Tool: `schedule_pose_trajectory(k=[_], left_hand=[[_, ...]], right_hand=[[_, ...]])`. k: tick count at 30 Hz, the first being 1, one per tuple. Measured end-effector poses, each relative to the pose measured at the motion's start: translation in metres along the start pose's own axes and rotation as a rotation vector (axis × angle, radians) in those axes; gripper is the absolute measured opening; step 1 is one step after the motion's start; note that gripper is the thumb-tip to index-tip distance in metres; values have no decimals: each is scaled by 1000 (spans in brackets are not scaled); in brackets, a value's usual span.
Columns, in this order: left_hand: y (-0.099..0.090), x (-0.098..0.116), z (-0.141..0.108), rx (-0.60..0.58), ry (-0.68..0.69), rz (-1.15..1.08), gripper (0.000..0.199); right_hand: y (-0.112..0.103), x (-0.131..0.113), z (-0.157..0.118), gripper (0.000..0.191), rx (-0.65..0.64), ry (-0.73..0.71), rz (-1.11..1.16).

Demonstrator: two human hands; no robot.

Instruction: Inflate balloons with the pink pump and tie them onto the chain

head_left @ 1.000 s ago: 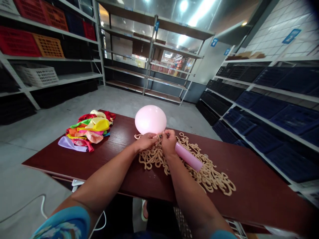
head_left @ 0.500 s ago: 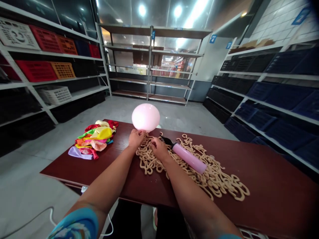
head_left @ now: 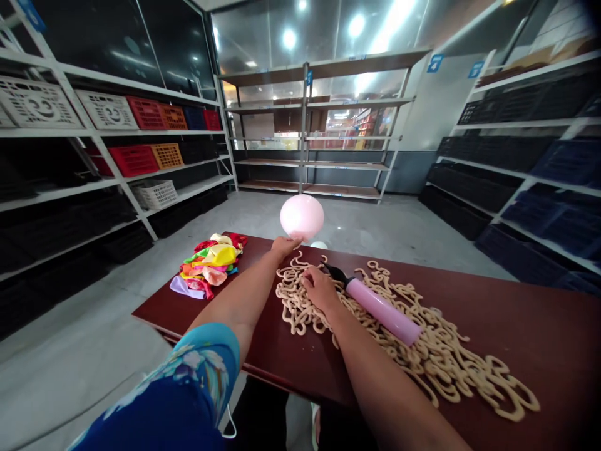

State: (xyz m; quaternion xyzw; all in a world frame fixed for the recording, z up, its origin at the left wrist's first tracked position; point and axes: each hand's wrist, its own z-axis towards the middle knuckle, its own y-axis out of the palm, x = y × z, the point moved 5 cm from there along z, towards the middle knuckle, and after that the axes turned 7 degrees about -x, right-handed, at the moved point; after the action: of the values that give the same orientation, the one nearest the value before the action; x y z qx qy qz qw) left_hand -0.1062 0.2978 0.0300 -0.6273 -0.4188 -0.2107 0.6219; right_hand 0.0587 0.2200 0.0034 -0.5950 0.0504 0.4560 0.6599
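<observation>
My left hand reaches out past the table's far edge, fingers closed at the underside of an inflated pale pink balloon. The balloon's neck is hidden by those fingers. Over the left end of a pile of beige, S-shaped curved pieces, my right hand has its fingers curled down. What they hold, if anything, is hidden. Just right of that hand, a pink balloon hand pump with a black nozzle end lies across the pile.
A heap of uninflated balloons in many colours lies at the left of the dark red table. A whitish round object shows beyond the far edge. Shelves with crates stand left and right; a metal rack stands behind.
My left hand has stretched farther forward with the pink balloon, away from my right hand. The right hand stays low over the beige pieces. The whole view has turned left.
</observation>
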Motion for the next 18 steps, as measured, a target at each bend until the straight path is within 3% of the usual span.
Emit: schedule_pose_trajectory(k=[4,8,10,14,18], left_hand=[[-32,-4,10,91,13,336,54],[-91,-9,15,306,-67,765,36],[-120,-20,17,351,-130,875,33],[-160,-56,18,353,-255,911,24],[-170,-83,15,325,-308,785,21]], right_hand=[[1,1,0,9,2,5,-6],[2,2,-1,9,16,11,-13],[2,2,-1,9,17,13,-11],[1,2,0,10,11,21,-14],[1,2,0,11,11,26,-17]])
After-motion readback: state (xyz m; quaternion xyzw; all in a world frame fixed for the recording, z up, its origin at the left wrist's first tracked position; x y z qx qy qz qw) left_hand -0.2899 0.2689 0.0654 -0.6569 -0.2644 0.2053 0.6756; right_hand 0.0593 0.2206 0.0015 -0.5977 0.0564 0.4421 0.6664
